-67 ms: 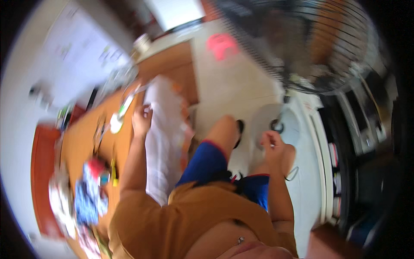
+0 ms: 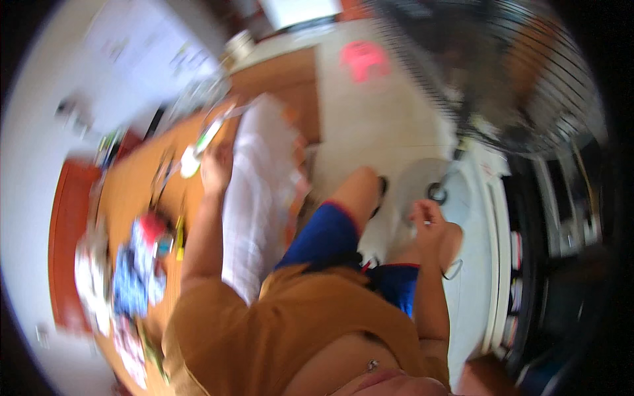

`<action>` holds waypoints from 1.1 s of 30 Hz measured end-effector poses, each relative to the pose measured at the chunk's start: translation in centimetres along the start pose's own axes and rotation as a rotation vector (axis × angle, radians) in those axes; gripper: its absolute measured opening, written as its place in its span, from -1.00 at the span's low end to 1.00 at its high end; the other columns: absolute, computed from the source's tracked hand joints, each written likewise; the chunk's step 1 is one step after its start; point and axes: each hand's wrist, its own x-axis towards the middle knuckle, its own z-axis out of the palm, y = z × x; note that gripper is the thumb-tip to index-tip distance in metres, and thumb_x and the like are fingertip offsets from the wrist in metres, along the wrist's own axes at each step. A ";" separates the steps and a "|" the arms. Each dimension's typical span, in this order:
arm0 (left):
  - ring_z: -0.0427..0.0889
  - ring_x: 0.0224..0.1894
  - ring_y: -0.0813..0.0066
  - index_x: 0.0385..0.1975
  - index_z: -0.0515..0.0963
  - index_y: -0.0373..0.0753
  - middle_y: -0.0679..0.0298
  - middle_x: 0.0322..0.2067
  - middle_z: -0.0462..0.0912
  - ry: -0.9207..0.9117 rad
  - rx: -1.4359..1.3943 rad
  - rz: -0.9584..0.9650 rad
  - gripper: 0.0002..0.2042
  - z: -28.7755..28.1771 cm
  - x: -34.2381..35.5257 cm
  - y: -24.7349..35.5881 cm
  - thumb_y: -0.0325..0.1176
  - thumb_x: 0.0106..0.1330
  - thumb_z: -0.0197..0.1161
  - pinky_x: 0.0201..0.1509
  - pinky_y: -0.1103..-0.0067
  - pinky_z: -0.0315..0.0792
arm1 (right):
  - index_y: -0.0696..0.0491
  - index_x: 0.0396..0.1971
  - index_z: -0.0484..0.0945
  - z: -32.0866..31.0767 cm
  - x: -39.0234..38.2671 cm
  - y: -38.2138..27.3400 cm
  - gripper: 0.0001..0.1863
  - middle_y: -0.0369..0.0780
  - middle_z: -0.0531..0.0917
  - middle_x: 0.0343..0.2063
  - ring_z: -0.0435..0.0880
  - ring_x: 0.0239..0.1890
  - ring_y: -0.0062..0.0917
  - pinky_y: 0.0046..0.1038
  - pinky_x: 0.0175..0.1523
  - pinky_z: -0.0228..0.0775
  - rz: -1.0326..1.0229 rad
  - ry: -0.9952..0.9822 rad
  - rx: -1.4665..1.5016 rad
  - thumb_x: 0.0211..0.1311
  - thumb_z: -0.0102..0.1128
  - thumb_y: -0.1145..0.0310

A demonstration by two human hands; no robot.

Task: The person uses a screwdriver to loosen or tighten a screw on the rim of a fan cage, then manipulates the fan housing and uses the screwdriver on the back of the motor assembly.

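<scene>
My left hand is over the edge of the wooden table, right beside a white and green object with a rounded end. Blur hides its fingers, so I cannot tell whether it touches that object. A white cloth with an orange-patterned border hangs down next to this hand. On the right, my right hand is held in the air above my knee, fingers curled together. A small pale spot shows at its fingers, too small to name.
A large wire-caged fan stands at the far right, its round base on the floor. A pink stool is farther off. Blue clothing, a yellow tool and black-handled scissors-like item lie on the table.
The whole view has shifted, with the scene sliding right. My left hand has come closer to the white and green object. My right hand keeps its curled pose.
</scene>
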 end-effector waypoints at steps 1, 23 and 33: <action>0.58 -0.40 0.02 -0.33 0.58 -0.25 0.05 -0.37 0.61 0.015 0.120 0.020 -0.82 -2.5 -0.6 -1.7 -0.33 0.12 0.17 -0.26 0.29 0.45 | 0.13 -0.31 0.53 -0.4 -0.2 0.6 -0.89 -0.33 0.57 -0.53 0.54 -0.49 -0.70 -0.65 -0.34 0.38 -0.027 -0.051 -0.016 0.18 0.13 0.45; 0.54 -0.27 0.50 -0.16 0.41 -0.23 0.30 -0.34 0.54 -0.558 -1.467 -0.760 -0.81 -1.9 -10.4 12.1 -0.43 0.25 0.15 -0.22 0.54 0.46 | -0.05 0.13 0.32 6.1 -6.4 -10.0 -0.40 -0.11 0.51 -0.06 0.60 -0.20 -0.32 -0.46 -0.28 0.45 -0.378 -0.525 -0.024 0.05 0.26 0.18; 0.42 -0.03 0.54 -0.03 0.40 -0.20 0.34 -0.09 0.47 -1.428 -1.808 -0.437 -0.66 8.9 -12.2 36.3 -0.50 0.18 0.22 0.07 0.58 0.29 | 0.05 0.02 0.40 -6.4 -5.3 -4.5 -0.50 -0.10 0.57 -0.22 0.60 -0.21 -0.28 -0.46 -0.15 0.46 -0.240 0.304 -0.190 -0.01 0.22 0.45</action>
